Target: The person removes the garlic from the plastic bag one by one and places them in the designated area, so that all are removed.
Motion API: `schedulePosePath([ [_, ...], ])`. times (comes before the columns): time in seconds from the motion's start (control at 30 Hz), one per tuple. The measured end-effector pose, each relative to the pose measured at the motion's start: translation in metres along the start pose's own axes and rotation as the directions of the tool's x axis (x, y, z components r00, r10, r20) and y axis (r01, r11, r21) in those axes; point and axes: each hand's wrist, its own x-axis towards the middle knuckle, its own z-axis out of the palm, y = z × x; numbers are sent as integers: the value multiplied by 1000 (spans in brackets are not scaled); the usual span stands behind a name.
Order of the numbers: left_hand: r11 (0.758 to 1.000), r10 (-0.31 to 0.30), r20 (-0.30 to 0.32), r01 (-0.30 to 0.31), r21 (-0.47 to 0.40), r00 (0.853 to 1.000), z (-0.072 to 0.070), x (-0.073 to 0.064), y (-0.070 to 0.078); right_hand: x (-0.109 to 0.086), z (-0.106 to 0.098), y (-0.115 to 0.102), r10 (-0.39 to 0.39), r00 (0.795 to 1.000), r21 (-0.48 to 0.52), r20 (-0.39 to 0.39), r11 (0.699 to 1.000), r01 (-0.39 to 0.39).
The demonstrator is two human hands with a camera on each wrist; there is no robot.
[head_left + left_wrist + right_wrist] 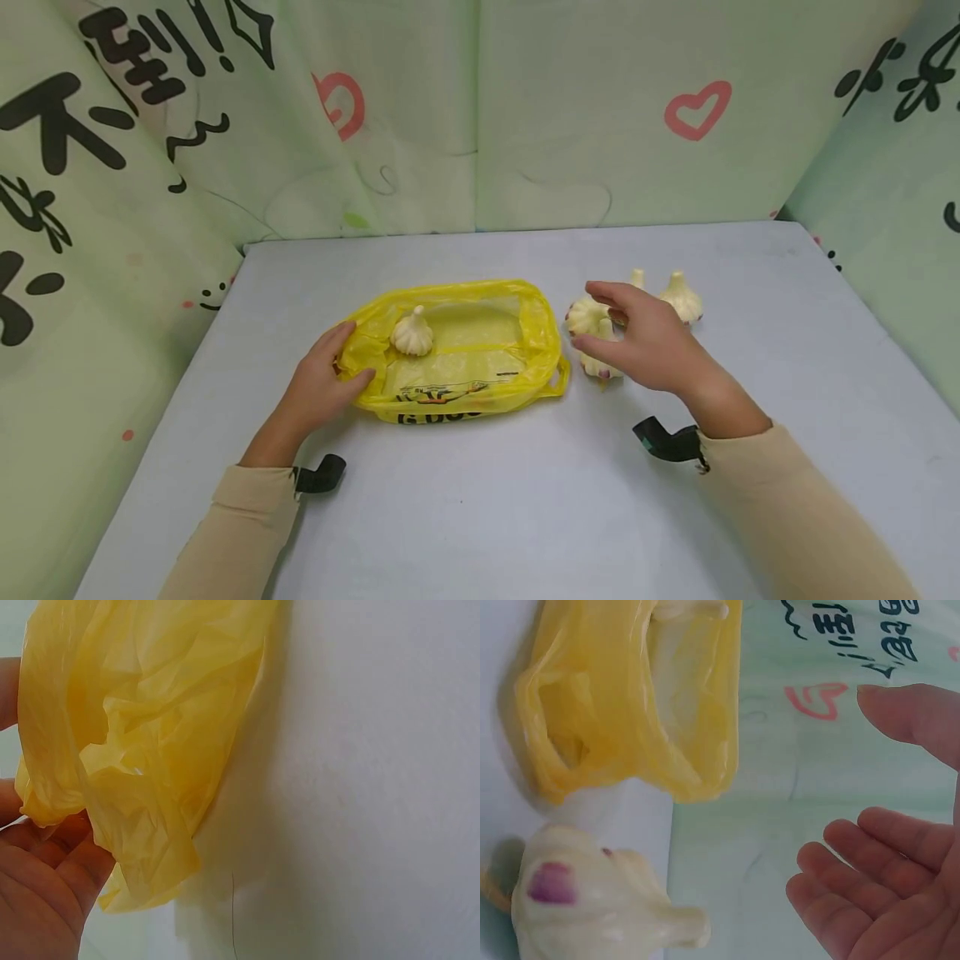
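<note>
A yellow plastic bag (542, 329) with its mouth open lies in the middle of the table, black print on its near side. My left hand (318, 385) grips its left end, fingers and thumb around the crumpled plastic (142, 817). Inside the bag, toward the left, is one garlic bulb (412, 334). My right hand (651, 343) hovers over a group of garlic bulbs to the right of the bag, thumb and fingers spread apart and holding nothing. The nearest bulb (592, 892) has a purple patch; another bulb (680, 298) sits farther right, and the hand partly covers the others.
A white-covered table (480, 508) carries everything. Behind it and along both sides hangs a pale green curtain (570, 125) with black lettering and red hearts. A black strap piece (667, 440) sticks out from the right cuff, and a similar one (321, 474) from the left.
</note>
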Motion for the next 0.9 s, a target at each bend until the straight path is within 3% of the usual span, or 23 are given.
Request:
schedulePosePath([
  [0.17,1000,-2,-2,2,-2,1000,-1,0,0,18,24,-12,-56,996,20,73,998,55],
  [0.33,1000,-1,-1,1,-4,1000,-2,1,0,35,47,-25,-63,985,28,161,998,59],
  [0.9,998,41,-17,-42,-38,999,-3,-1,-1,88,109,-58,5,943,12,334,1000,-10],
])
